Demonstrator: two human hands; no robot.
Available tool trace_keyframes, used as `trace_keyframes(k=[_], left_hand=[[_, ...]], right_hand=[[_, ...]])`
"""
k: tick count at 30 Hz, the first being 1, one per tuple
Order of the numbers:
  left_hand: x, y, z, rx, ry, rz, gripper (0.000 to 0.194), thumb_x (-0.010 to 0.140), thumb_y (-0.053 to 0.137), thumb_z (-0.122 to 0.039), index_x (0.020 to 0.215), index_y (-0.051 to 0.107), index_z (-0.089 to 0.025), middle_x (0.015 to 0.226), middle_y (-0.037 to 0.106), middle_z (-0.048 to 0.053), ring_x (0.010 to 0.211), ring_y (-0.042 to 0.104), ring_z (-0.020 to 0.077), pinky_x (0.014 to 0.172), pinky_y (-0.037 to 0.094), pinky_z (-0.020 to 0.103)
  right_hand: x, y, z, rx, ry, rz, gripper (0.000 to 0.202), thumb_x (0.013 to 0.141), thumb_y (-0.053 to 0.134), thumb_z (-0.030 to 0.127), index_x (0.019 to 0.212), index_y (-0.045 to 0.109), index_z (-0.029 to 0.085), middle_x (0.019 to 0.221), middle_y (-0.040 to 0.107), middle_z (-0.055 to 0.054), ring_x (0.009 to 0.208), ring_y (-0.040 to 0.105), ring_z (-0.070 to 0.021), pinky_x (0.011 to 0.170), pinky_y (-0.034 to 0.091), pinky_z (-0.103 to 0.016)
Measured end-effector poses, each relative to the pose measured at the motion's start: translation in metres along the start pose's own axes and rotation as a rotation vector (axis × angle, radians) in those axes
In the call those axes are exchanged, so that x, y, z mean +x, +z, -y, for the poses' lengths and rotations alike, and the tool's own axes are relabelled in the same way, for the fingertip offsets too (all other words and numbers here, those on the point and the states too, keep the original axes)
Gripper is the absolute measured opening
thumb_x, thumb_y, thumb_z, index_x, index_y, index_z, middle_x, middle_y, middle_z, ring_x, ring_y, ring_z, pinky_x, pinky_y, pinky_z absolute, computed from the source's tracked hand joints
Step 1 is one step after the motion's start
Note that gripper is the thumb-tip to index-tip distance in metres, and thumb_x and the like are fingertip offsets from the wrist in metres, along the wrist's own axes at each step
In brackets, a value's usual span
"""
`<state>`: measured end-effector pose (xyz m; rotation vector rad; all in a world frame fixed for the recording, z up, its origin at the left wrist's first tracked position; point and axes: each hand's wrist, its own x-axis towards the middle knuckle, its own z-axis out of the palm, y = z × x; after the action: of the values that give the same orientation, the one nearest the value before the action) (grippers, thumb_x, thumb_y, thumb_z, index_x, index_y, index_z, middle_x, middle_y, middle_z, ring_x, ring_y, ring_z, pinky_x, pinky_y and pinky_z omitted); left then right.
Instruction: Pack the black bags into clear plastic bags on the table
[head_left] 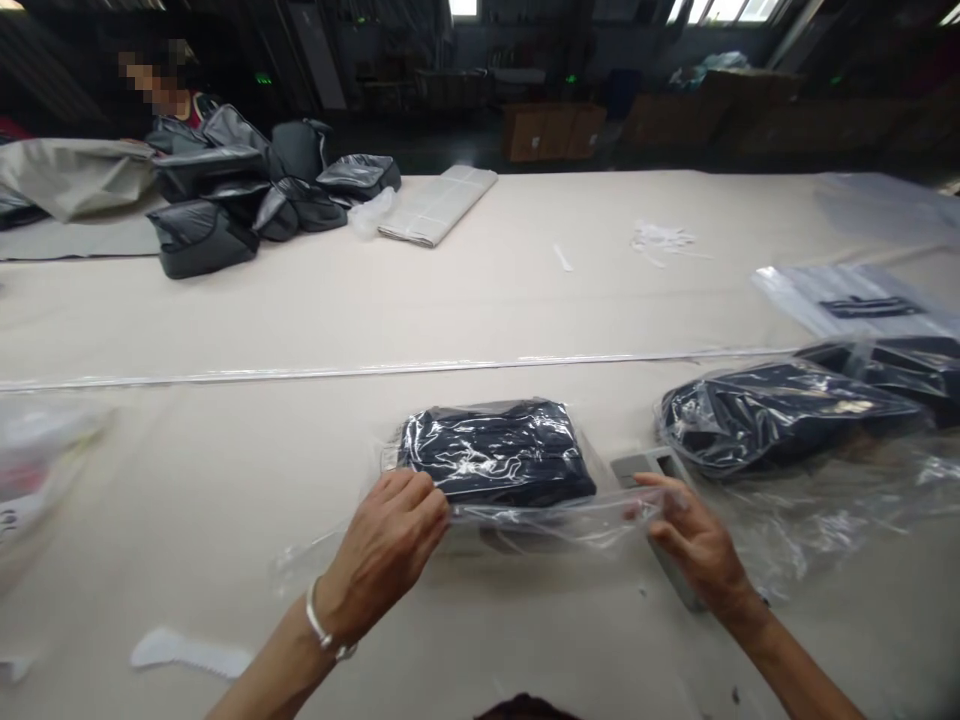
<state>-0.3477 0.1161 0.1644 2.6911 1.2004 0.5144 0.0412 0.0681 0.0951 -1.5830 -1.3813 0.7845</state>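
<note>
In front of me on the table lies a dark bag (499, 450) inside a clear plastic bag (555, 520), whose loose end lies toward me. My left hand (397, 530) has its fingers closed on the plastic at the near left corner of the dark bag. On the right, my right hand (694, 545) pinches the plastic's loose end between thumb and fingers. Partly beneath that hand is a grey tape dispenser-like tool (667, 465); its exact kind is hard to make out.
Plastic-wrapped dark bags (787, 410) lie on the right, beside a flat plastic bag (847, 290). White strips (660, 240) and a folded grey sheet (442, 205) are farther back. Grey bags (210, 235) are piled far left, with a person (176, 95) behind. A white cutout (187, 652) lies near left.
</note>
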Motion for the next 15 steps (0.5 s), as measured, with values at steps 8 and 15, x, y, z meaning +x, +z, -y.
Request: trace_keyframes(k=[8, 15], left_hand=[[-0.024, 0.001, -0.008, -0.228, -0.083, 0.270, 0.014, 0.100, 0.038, -0.024, 0.088, 0.045, -0.024, 0.063, 0.061, -0.005, 0.052, 0.058, 0.0161, 0.051, 0.039, 0.027], [-0.014, -0.004, -0.005, -0.261, -0.207, 0.457, 0.020, 0.102, 0.027, -0.029, 0.105, 0.047, -0.025, 0.069, 0.068, -0.002, 0.058, 0.066, 0.0204, 0.054, 0.039, 0.028]], right_hand=[[0.010, -0.025, 0.011, -0.091, 0.196, 0.318, 0.039, 0.078, 0.066, 0.058, 0.084, 0.079, 0.022, 0.087, 0.076, -0.010, 0.087, 0.070, -0.0299, 0.084, 0.057, -0.043], [0.017, 0.005, 0.107, -0.477, -0.541, 0.483, 0.093, 0.062, 0.086, 0.050, 0.144, 0.045, 0.033, 0.143, 0.053, -0.006, 0.133, 0.045, -0.0350, 0.119, 0.025, -0.054]])
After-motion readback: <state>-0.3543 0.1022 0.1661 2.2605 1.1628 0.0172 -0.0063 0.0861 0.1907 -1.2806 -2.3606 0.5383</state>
